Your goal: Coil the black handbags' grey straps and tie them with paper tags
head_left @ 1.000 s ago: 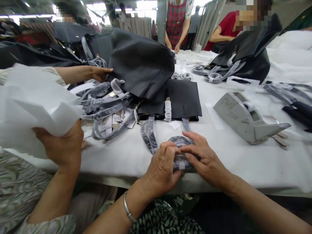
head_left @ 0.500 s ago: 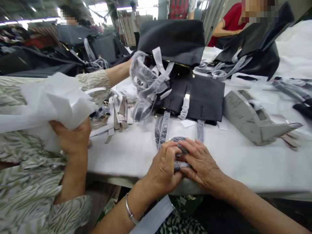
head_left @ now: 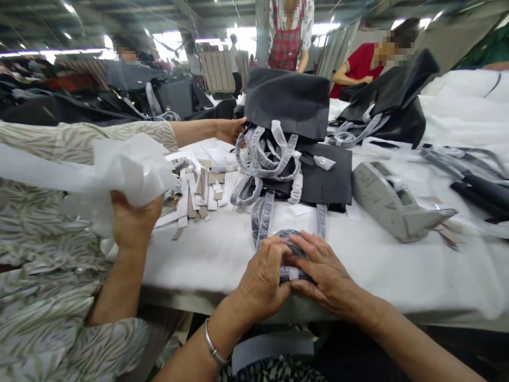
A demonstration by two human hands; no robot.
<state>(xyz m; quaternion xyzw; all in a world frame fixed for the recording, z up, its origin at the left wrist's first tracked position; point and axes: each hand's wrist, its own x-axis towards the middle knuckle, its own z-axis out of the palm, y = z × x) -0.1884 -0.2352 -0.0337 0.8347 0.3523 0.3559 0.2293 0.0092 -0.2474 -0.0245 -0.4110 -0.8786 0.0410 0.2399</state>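
Both my hands meet at the front of the white-covered table, on a dark bag strap [head_left: 293, 274] wrapped in clear plastic. My left hand [head_left: 264, 278], with a bangle on its wrist, closes its fingers on the strap's left side. My right hand [head_left: 324, 270] grips the other side, its fingers bent over the top. Part of the strap is hidden beneath my fingers. Beyond it lies a black handbag [head_left: 328, 178], its plastic-wrapped handles [head_left: 263, 218] reaching toward me. A second black bag [head_left: 287, 101] with wrapped straps [head_left: 274, 159] rests partly over the first.
A grey tape dispenser [head_left: 392, 204] stands at the right. On the left a co-worker's hand [head_left: 135, 217] holds white tissue paper [head_left: 133, 167]; their other hand [head_left: 230, 130] reaches to the second bag. Paper and card strips [head_left: 199, 193] lie mid-table. More black bags [head_left: 387, 109] stand behind.
The second bag and its straps have come down lower over the first bag. The co-worker's tissue paper has shifted right. My hands stay on the wrapped strap, nearly unmoved.
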